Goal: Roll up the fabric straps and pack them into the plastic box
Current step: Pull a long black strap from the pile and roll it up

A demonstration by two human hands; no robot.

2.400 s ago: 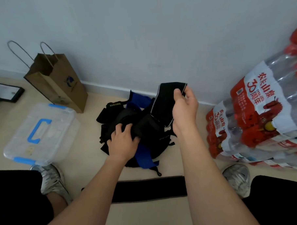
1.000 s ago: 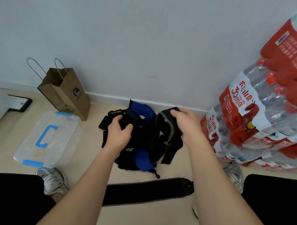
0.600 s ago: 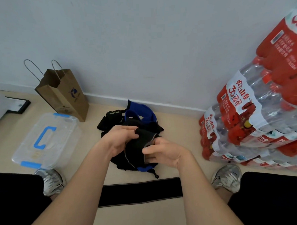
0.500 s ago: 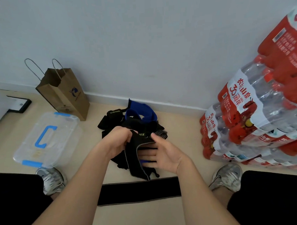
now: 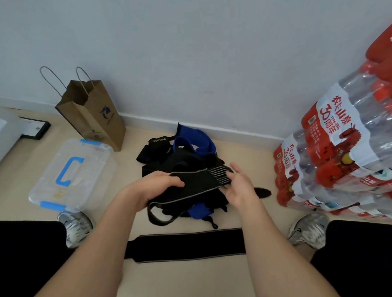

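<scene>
Fabric stretches between the two hands: a black strap (image 5: 193, 182) with pale edging, held level above the floor (image 5: 246, 150). Its near length droops in a loop toward the person. The left hand (image 5: 150, 188) grips the strap's left end, its fingers (image 5: 173, 180) curled over the top of the cloth. The right hand (image 5: 239, 188) lies open, palm turned inward, with fairly straight fingers (image 5: 234, 169) against the ribbed right end of the strap. Directly under and behind the hands sits the pile of straps (image 5: 181, 153), a loose heap of black and blue pieces on the floor close to the wall (image 5: 186, 47). Nearer the person, a long flat strap (image 5: 185, 245) lies unrolled across the floor between the forearms. To the left of the pile, and apart from it, the plastic box (image 5: 72, 174) rests on the floor with its clear lid on, blue handle and blue latches showing. Just behind the box a brown paper bag (image 5: 95, 121) stands upright against the wall. On the right, shrink-wrapped packs of water bottles (image 5: 348, 153) with red labels are stacked high. A grey shoe (image 5: 76, 225) shows beside the box's near corner and another shoe (image 5: 308, 231) sits below the bottles.
</scene>
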